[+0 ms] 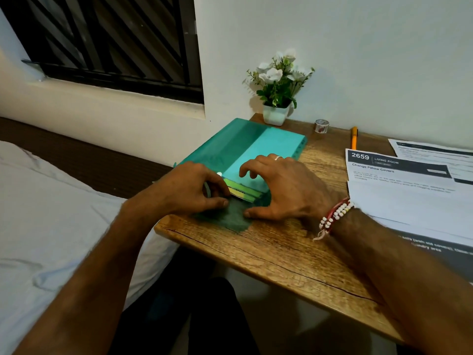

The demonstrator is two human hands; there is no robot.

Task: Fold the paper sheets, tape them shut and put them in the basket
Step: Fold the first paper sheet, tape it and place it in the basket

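Observation, head view. The green folder [245, 142] lies at the bench's [281, 252] left edge, running from the near-left part towards the far-left corner. Its dark translucent flap [235, 219] is spread flat on the wood at the near end. In the open mouth I see the banded yellow and green edges of the paper sheets [243, 192], stacked and inside the folder.

Left hand [194, 188]: fingers curled, thumb and fingertips pinched together at the folder's mouth, just beside the stack. I judge that it grips the folder's edge; I cannot tell whether a sheet is also caught.

Right hand [281, 185]: released, grasping nothing. The fingers arch over the folder's top face and the thumb lies along the flap.

The tape roll [321, 126] stands near the far edge, beside the flower pot [276, 114], well apart from both hands. No basket is in view. Printed pages [399, 190] cover the right side of the bench.

Assessment: the task is at its opening step, getting a sheet out. No fold is made and no tape is applied.

Next move, as I judge it: separate one sheet from the stack while the right hand steadies the folder, draw it towards the near edge, and lay it on the bare wood between folder and printed pages for folding.
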